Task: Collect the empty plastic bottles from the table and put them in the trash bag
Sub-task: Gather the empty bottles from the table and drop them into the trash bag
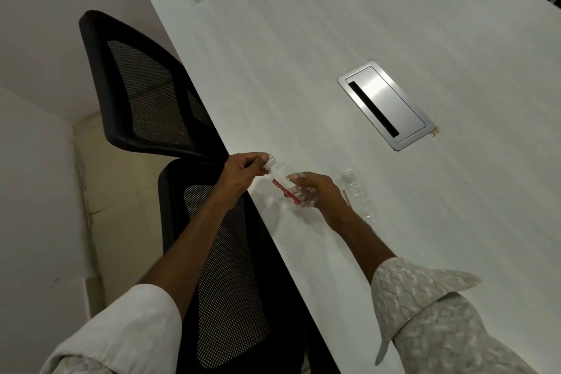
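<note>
An office meeting room: a long pale counter (pixel 303 39) with a metal cable hatch (pixel 385 105) at centre right, and black mesh chairs (pixel 145 91) along its left edge.

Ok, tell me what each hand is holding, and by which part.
Both hold one clear bottle: left hand at its cap end, right hand around its lower body.

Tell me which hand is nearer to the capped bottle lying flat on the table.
Right. The right hand sits just beside the lying bottle, gripping the body of the red-labelled bottle. The left hand is farther away, at that held bottle's neck.
</note>
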